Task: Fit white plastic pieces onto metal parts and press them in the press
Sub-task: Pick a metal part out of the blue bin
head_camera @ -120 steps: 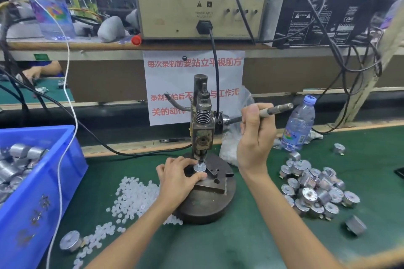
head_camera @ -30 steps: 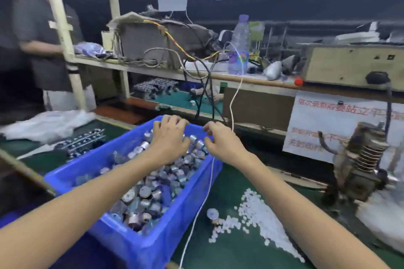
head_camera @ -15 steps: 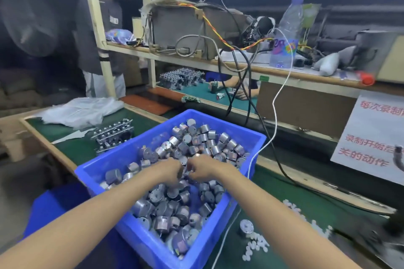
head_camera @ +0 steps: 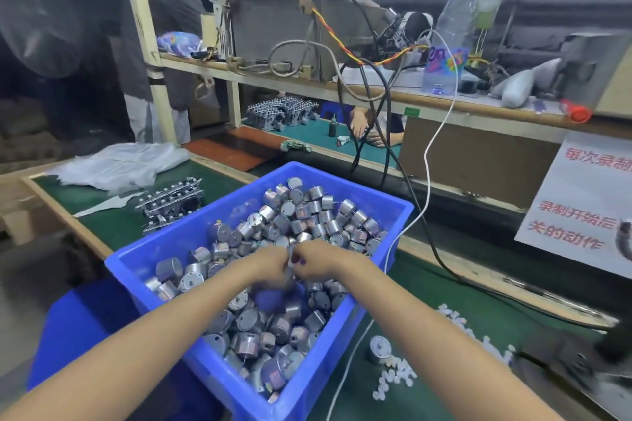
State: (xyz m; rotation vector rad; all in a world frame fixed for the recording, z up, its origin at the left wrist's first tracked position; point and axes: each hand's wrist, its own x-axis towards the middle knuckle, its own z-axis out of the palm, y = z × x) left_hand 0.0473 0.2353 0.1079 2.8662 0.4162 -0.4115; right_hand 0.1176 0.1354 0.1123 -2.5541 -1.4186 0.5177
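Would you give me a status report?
Left hand, right hand together over blue plastic bin; grip blurred. Round silver metal parts fill it. White cable alongside.

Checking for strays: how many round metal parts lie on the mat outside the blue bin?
1: the metal part on the green mat right of the blue bin, beside the white plastic pieces. The right arm may hide others.

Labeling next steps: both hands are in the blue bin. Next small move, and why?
Probably lift a few parts out and carry them right to the mat. The left hand and right hand meet, fingers curled, over the parts in the bin; their grip is blurred. Only one part stands by the white pieces.
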